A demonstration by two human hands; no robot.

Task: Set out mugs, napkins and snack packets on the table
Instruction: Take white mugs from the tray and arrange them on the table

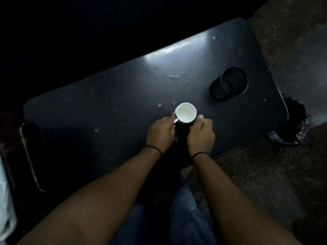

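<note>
We held the mug (186, 113), white inside and dark outside, upright between both hands near the table (106, 103) edge, left hand (161, 133) pinching its handle and right hand (201, 133) closed on its wall, apparently to steady it during placement.

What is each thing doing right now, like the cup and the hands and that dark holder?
White mug: upright, empty inside, held on the table.
Left hand: gripping the mug at its handle side.
Right hand: holding the mug's other side.
Dark mesh holder: upright, apart from the mug; seems empty, too dark to be sure.
Table: dark top, spotted with pale specks.
</note>
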